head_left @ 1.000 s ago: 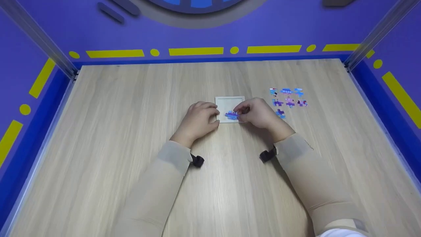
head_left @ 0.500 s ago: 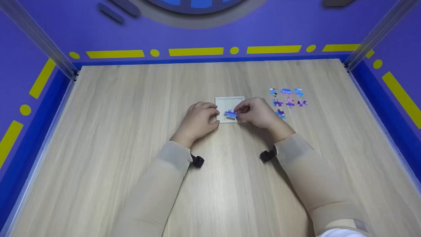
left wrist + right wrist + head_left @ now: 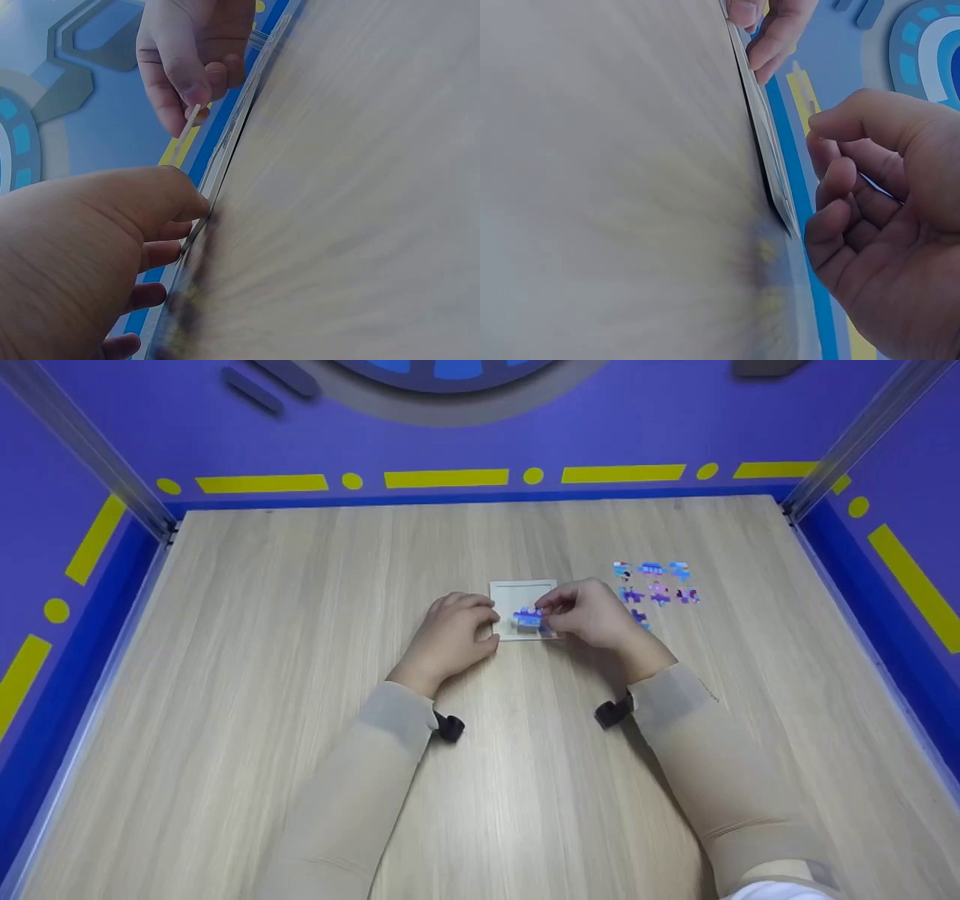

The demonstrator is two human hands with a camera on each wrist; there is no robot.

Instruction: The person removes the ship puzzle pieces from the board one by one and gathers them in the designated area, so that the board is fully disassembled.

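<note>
A small square puzzle tray (image 3: 511, 595) with a raised rim lies on the table in the head view. My left hand (image 3: 454, 634) holds its left side, thumb near the front corner and fingers along the edge; the left wrist view shows the thumb at the tray's edge. My right hand (image 3: 592, 613) pinches a blue and purple puzzle piece (image 3: 527, 619) between thumb and index finger. Seen edge-on in the left wrist view, the piece (image 3: 184, 139) is tilted above the tray. Its right end is hidden by the fingertips.
Several loose puzzle pieces (image 3: 658, 593) lie in rough rows to the right of the tray, the nearest partly behind my right hand. Purple-blue panels (image 3: 450, 450) with yellow marks wall the table (image 3: 300, 585) at the back and sides.
The puzzle piece in my right hand has changed its tilt slightly over the tray. The right hand has shifted a little, while the left hand and tray stay in place.
</note>
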